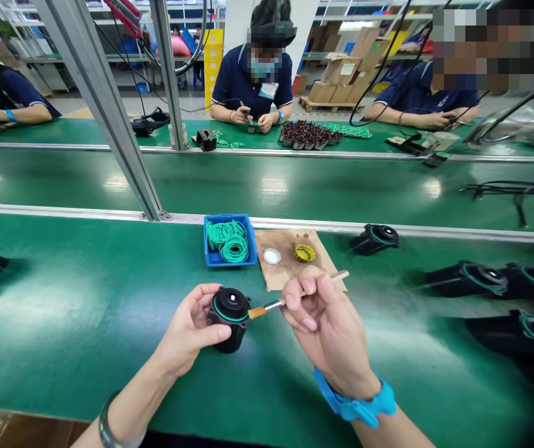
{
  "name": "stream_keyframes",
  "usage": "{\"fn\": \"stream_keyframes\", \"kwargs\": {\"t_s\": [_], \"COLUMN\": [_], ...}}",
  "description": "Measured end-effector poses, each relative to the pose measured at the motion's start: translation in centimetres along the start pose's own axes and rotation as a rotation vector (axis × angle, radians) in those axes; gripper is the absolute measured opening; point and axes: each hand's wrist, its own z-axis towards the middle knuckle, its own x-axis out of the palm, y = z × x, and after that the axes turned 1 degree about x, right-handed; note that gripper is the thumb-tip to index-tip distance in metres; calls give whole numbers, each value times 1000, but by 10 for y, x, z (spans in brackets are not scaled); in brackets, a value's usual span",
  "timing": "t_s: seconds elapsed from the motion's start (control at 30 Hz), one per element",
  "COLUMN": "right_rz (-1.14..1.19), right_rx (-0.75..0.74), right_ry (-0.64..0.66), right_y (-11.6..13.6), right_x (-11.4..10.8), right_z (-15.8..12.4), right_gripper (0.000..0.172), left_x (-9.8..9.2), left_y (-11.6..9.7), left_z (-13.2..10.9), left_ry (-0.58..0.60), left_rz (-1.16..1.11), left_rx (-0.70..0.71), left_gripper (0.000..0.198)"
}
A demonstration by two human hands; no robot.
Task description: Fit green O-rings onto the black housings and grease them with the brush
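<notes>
1. Two bare hands work above a glossy green worktop (108, 348); a dark bangle (109, 423) circles the left wrist, a bright blue band (355, 404) the right.
2. The left hand (196, 326), its grip closed around the side, thumb in front, holds a black cylindrical housing (229, 341) roughly upright, capped end up. Whether its base touches the worktop cannot be told.
3. A thin green ring (229, 320) circles the housing's top, just below the black cap.
4. The right hand (325, 320) has its grip pinched on a slim brush with a pale handle, silver collar and orange-brown bristles (274, 305). The brush's long axis slopes down leftward, crossing the housing's upright axis.
5. The key relation: the housing lies left of the right grip, and the bristle tip meets or nearly meets the ring's right edge; contact is too fine to confirm. The left hand is nearer the housing, already on it.
6. Beyond the hands sit a blue plastic tray (232, 264) of loose green rings (232, 241) and, beside it, a brown cardboard sheet (279, 277) bearing a white disc (272, 256) and a shallow yellow cap (304, 252).
7. Farther off, across the bench, a masked co-worker in navy (252, 81) handles a small part.
</notes>
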Motion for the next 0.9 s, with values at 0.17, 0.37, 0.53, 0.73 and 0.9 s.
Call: {"fn": "stream_keyframes", "kwargs": {"t_s": [0.17,0.37,0.53,0.73,0.9], "right_rz": [50,44,15,-2,-33], "right_rx": [44,81,82,68,9], "right_ry": [25,30,8,23,62], "right_y": [-3,-16,-16,-11,-11], "right_x": [5,6,5,0,-5], "right_z": [-6,-10,-8,-4,-1], "right_gripper": [30,29,30,31,30], "left_x": [-1,-3,-4,-2,3], "left_y": [9,13,13,13,17], "left_z": [-5,-9,-9,-8,-7], "left_ry": [-12,-15,-3,53,125], "left_rz": [-79,-105,-140,-170,-168], "left_rx": [-79,-84,-73,-72,-48], "left_gripper": [68,66,63,60,66]}}
